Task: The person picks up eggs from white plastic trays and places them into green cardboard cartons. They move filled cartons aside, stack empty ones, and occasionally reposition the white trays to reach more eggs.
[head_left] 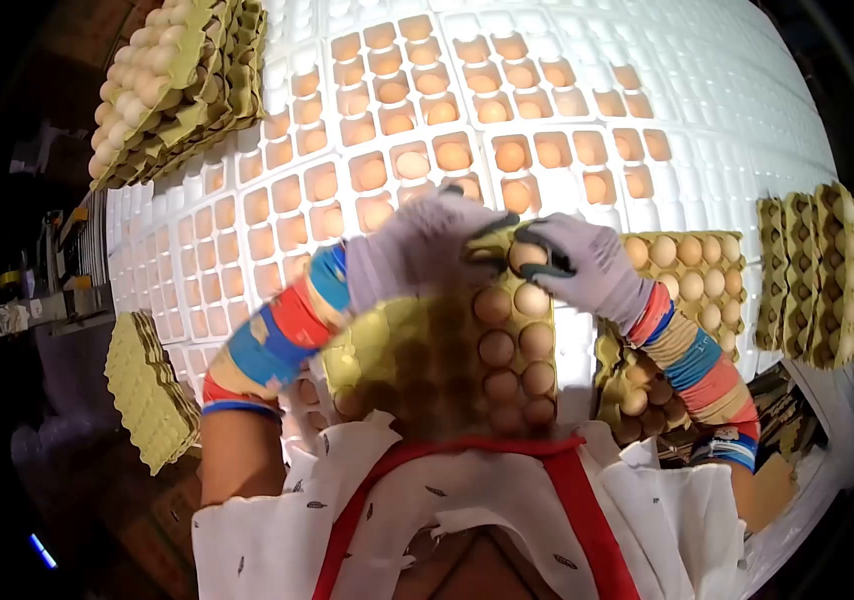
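My right hand (pixel 582 262), in a pale glove with dark fingertips, is closed around a brown egg (pixel 527 255). It is over the far end of a yellow-green pulp egg tray (pixel 402 345) in front of my body. Eggs (pixel 497 348) fill the tray's right-hand columns, while the cups further left show no eggs. My left hand (pixel 432 240), gloved the same way, reaches over the tray's far edge beside the held egg. Its dark fingertips are close to the tray's edge, and I cannot see whether they grip anything.
White lit trays (pixel 407 140) spread ahead, many pockets holding eggs. A stack of filled egg trays (pixel 162 90) stands far left; bare pulp trays (pixel 152 395) lean nearer. To the right are another tray of eggs (pixel 692 265), a lower tray (pixel 637 395) and upright trays (pixel 815 275).
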The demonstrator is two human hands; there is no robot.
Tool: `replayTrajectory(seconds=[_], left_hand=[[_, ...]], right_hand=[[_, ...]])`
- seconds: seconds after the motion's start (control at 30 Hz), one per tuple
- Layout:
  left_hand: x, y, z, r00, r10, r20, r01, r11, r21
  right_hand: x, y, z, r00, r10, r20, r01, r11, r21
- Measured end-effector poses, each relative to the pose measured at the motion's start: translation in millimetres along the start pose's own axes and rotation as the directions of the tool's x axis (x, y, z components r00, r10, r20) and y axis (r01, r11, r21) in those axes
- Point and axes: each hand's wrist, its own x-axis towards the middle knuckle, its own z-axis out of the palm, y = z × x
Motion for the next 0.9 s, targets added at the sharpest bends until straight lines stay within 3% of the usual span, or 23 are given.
replayTrajectory(seconds=[0.03, 0.07, 0.1, 0.17, 0.2, 0.23, 0.3, 0.37, 0.4, 0.43, 0.47, 0.5, 0.53, 0.57, 0.6, 0.63, 0.67, 0.7, 0.73, 0.77, 0.83, 0.87, 0.9], left_hand=[[-12.2, 15.0, 17.7, 0.999, -0.025, -0.042, 0.029, 0.995, 0.099], [-22.9, 19.4, 37.3, 0.996, 0.027, -0.08, -0.007, 0.97, 0.243], [-27.7, 22.8, 53.2, 0.962, 0.076, -0.263, -0.008, 0.968, 0.251], [-31.1, 25.6, 57.8, 0.963, 0.068, -0.26, 0.012, 0.956, 0.294], [-33.6, 32.8, 52.4, 0.971, -0.024, -0.239, 0.086, 0.964, 0.252], [-31.6, 26.4, 59.3, 0.953, -0.02, -0.303, 0.1, 0.964, 0.248], [-30.9, 26.2, 56.2, 0.937, -0.046, -0.347, 0.109, 0.98, 0.164], [-45.0, 48.9, 39.5, 0.832, -0.262, -0.489, 0.212, 0.965, -0.155], [-46.5, 43.2, 47.9, 0.72, -0.4, -0.567, 0.048, 0.844, -0.534], [-52.1, 25.5, 47.0, 0.651, -0.508, -0.565, -0.118, 0.667, -0.735], [-54.1, 20.9, 47.2, 0.618, -0.493, -0.613, -0.304, 0.569, -0.764], [-58.0, 19.5, 50.6, 0.652, -0.501, -0.569, -0.328, 0.49, -0.808], [-61.8, 20.5, 52.3, 0.685, -0.508, -0.522, -0.345, 0.405, -0.847], [-65.5, 25.7, 51.4, 0.715, -0.514, -0.474, -0.355, 0.318, -0.879], [-63.0, 32.1, 49.2, 0.76, -0.588, -0.275, -0.101, 0.311, -0.945], [-58.2, 44.9, 44.3, 0.751, -0.657, -0.07, 0.159, 0.282, -0.946], [-51.3, 69.4, 42.5, 0.797, -0.576, -0.183, 0.379, 0.712, -0.591], [-44.3, 92.4, 48.3, 0.862, -0.458, -0.217, 0.463, 0.886, -0.029], [-37.1, 76.3, 80.4, 0.885, -0.339, -0.321, 0.396, 0.909, 0.132], [-23.9, 75.6, 79.4, 0.885, -0.464, -0.044, 0.462, 0.864, 0.198], [-27.6, 71.8, 72.2, 0.92, -0.38, -0.095, 0.392, 0.893, 0.22], [-34.2, 69.0, 67.8, 0.909, -0.375, -0.182, 0.392, 0.918, 0.066], [-44.7, 66.4, 65.5, 0.885, -0.385, -0.261, 0.373, 0.923, -0.094]], right_hand=[[-7.9, -12.0, -8.4, 0.988, 0.148, -0.053, -0.135, 0.971, 0.199], [-20.6, -11.3, -12.8, 0.958, 0.278, -0.07, -0.198, 0.817, 0.542], [-33.3, -10.6, -17.2, 0.911, 0.403, -0.085, -0.169, 0.554, 0.815], [-56.1, -5.7, -3.4, 0.894, 0.424, -0.146, -0.03, 0.38, 0.925], [-61.4, -1.4, -2.6, 0.947, 0.29, -0.14, -0.103, 0.686, 0.721], [-66.8, 2.9, -1.7, 0.98, 0.149, -0.132, -0.081, 0.905, 0.418], [-55.0, -45.0, 10.6, 0.967, 0.249, -0.06, -0.247, 0.968, 0.035], [-51.2, -50.8, 31.5, 0.991, 0.092, 0.092, -0.053, 0.93, -0.363], [-50.8, -50.8, 42.1, 0.985, 0.149, 0.092, -0.11, 0.933, -0.342], [-49.9, -46.2, 44.9, 0.99, 0.138, 0.037, -0.119, 0.941, -0.316], [-47.2, -38.5, 43.2, 0.992, 0.128, -0.016, -0.127, 0.948, -0.29], [-49.4, -31.0, 43.5, 0.991, 0.122, -0.063, -0.134, 0.956, -0.262], [-59.6, -22.1, 44.9, 0.975, 0.098, -0.201, -0.108, 0.993, -0.043], [-64.2, -15.9, 44.8, 0.934, 0.319, -0.161, -0.239, 0.892, 0.383], [-76.7, -11.5, 38.1, 0.918, 0.37, -0.14, -0.17, 0.691, 0.703], [-90.4, -15.1, 32.4, 0.907, 0.409, -0.1, -0.074, 0.389, 0.918], [-99.9, -29.2, 26.3, 0.918, 0.38, -0.111, -0.027, 0.338, 0.941], [-109.3, -43.3, 20.2, 0.929, 0.35, -0.121, 0.018, 0.284, 0.959], [-116.1, -43.9, 15.5, 0.971, 0.222, -0.088, -0.039, 0.512, 0.858], [-110.7, -32.9, 17.8, 0.978, 0.201, -0.052, -0.096, 0.659, 0.746], [-100.1, -10.8, 22.3, 0.987, 0.159, 0.02, -0.152, 0.889, 0.432], [-97.9, -28.6, 18.2, 0.99, 0.141, -0.007, -0.141, 0.99, -0.004], [-94.9, -50.9, 18.0, 0.993, 0.119, -0.019, -0.115, 0.893, -0.436]])
